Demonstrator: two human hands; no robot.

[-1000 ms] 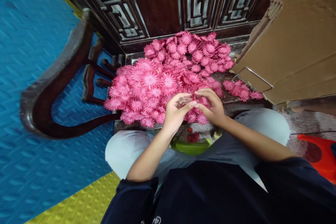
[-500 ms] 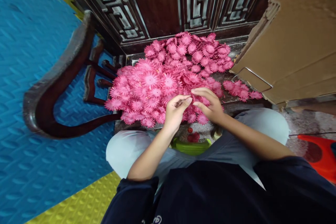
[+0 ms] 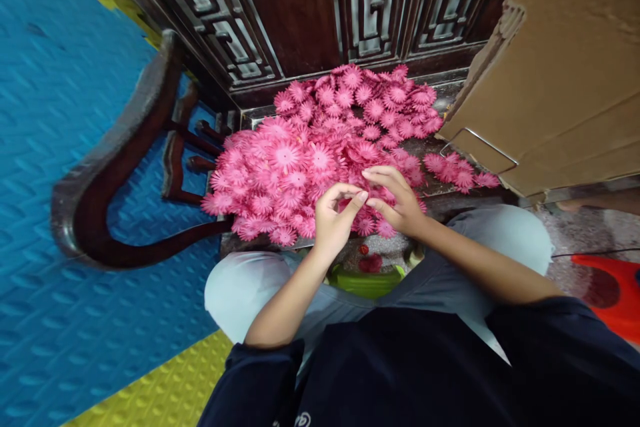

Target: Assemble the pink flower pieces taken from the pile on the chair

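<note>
Over the near edge of a heap of pink artificial flower heads (image 3: 287,157), both hands are close together. My left hand (image 3: 336,219) is closed in a pinch, thumb tip against fingertip; anything between them is too small to make out. Beside it, my right hand (image 3: 403,205) is curved with its thumb and fingers apart, and nothing shows in its grasp. Its thumb tip comes up to the left fingertips, close to touching. The flowers are flat, many-petalled, and piled loosely beneath and beyond the hands on a dark wooden seat (image 3: 440,195).
A carved wooden back panel (image 3: 290,10) stands behind the heap, with a curved armrest (image 3: 75,213) at left. Cardboard (image 3: 565,80) with a metal wire handle (image 3: 485,140) stands right. A green object (image 3: 367,283) lies between the knees, and a red-orange one (image 3: 610,300) on the floor.
My left thumb and fingertip have shifted slightly right, closer to the right thumb. The right hand has barely moved. The camera view has shifted slightly.
</note>
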